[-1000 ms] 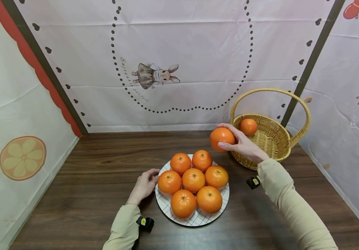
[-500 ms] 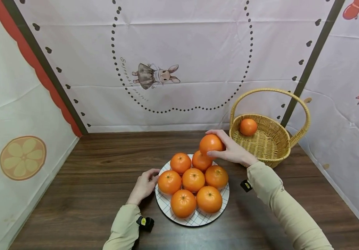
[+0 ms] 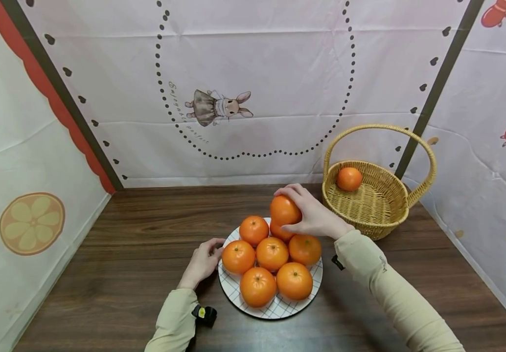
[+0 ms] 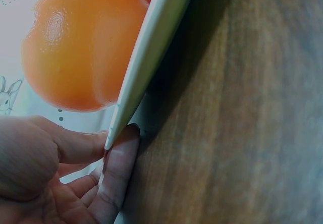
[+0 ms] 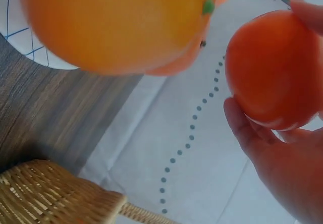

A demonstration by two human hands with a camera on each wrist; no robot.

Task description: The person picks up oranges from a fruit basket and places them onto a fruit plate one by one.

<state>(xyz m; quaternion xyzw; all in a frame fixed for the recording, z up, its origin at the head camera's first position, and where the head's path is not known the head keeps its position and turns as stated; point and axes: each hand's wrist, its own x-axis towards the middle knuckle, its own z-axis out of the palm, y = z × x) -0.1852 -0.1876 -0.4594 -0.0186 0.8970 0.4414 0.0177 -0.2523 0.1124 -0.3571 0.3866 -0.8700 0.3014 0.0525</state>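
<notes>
My right hand (image 3: 319, 215) grips an orange (image 3: 285, 210) above the far edge of a white checked plate (image 3: 232, 289). The held orange partly covers another orange (image 3: 281, 231) at the plate's back. Several oranges (image 3: 272, 254) lie on the plate, some with small green stem marks. At the plate's left rim, my left hand (image 3: 202, 264) pinches the edge. The left wrist view puts the thumb over the plate rim (image 4: 146, 62) and fingers beneath it. In the right wrist view, thumb and fingers curl round the held orange (image 5: 275, 70).
A woven basket (image 3: 380, 208) with a tall handle stands at the back right of the dark wooden table (image 3: 147, 234). One orange (image 3: 349, 179) lies inside it. Printed cloth walls (image 3: 270, 63) enclose the table at the back and both sides.
My right hand has carried the orange leftward from beside the basket to above the plate's back edge. My left hand stays at the plate rim.
</notes>
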